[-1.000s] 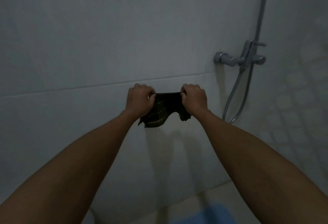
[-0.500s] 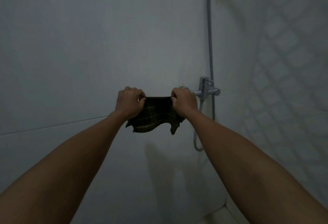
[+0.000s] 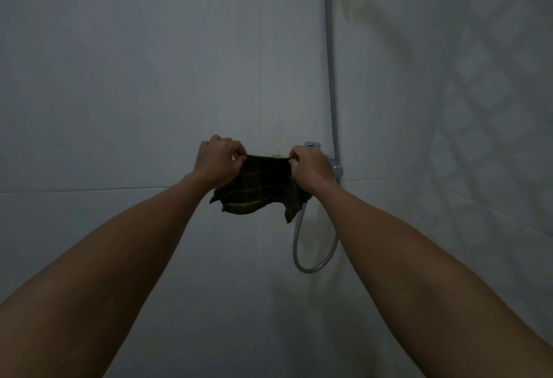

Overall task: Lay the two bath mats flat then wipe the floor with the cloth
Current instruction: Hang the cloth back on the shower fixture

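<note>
Against a dim grey tiled shower wall (image 3: 149, 78), left hand (image 3: 218, 160) and right hand (image 3: 311, 168) pinch the top edge of a dark green checked cloth (image 3: 257, 189), stretched taut in mid-air; a slackened pinch could drop it, or snag the chrome shower mixer (image 3: 336, 168) behind.

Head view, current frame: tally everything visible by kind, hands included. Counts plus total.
Hands: 2, left hand and right hand, each pinching a top corner of the cloth
Cloth: 1, dark plaid cloth, hanging between them
Shower mixer: 1, shower mixer, partly hidden behind the right hand
Shower hose: 1, shower hose, looping below it
Bath mats: 0 in view
Total: 5
</note>
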